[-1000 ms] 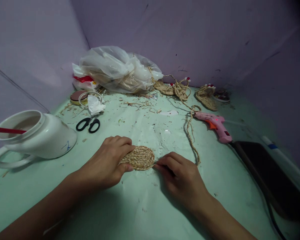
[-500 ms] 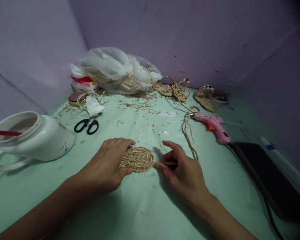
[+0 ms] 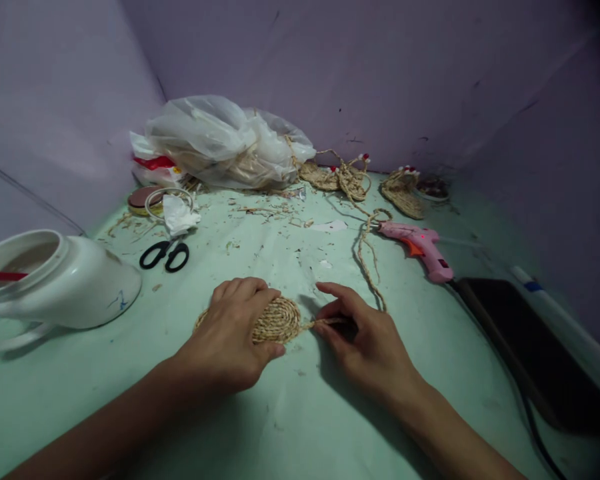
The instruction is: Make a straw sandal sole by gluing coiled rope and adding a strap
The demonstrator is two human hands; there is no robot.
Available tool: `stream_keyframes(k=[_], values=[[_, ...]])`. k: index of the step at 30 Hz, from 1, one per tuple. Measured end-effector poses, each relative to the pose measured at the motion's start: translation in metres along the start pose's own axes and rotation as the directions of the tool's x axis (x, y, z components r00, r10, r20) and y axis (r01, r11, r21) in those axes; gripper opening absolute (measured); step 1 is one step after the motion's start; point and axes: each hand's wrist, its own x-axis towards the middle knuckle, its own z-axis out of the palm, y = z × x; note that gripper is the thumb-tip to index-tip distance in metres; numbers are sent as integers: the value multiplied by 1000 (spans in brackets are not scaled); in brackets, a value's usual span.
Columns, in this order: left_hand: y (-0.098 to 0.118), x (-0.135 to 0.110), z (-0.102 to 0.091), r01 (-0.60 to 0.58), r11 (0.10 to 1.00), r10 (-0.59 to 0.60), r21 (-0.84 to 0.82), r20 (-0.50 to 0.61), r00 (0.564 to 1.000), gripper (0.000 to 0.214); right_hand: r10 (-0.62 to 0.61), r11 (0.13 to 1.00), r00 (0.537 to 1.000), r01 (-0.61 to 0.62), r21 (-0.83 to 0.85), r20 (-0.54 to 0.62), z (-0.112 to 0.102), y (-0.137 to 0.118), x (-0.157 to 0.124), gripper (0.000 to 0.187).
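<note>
On the green tabletop lies a flat oval of coiled straw braid. My left hand lies over its left part, fingers along the far edge and thumb at the near edge, gripping it. From the right end of the oval a loose length of braided straw cord runs into my right hand, which pinches it between thumb and fingers with the forefinger raised. Past this hand, the cord trails back across the table. Beside it rests a pink glue gun with an orange trigger and a lit red light.
At left stand a white jug on its side and black-handled scissors. A plastic bag, small straw slippers with beads and straw scraps lie toward the wall. A black phone and a white tube are at right.
My left hand has slid rightward over the oval, whose left end now shows. My right hand has drawn slightly away, exposing more cord between it and the oval. The view has shifted slightly.
</note>
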Motion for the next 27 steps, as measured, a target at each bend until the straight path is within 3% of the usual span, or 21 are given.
stream_keyframes(k=[4,8,13,19,27], values=[[-4,-1,3,-21,1000,20,-10,-33,999,52,45,997,994,-38,70,-100,4,-1,2,37],[-2,1,3,-33,999,33,3,-21,999,51,36,991,991,-19,133,-127,8,-1,4,28],[-2,1,3,-40,999,40,-6,-12,999,52,66,976,990,-38,215,-127,9,0,9,15],[-4,-1,3,-70,997,70,-18,-16,997,50,73,971,992,-47,235,-105,12,-1,13,14],[-5,2,-6,-179,984,180,-14,63,982,49,-46,979,997,58,193,-64,8,1,9,16]])
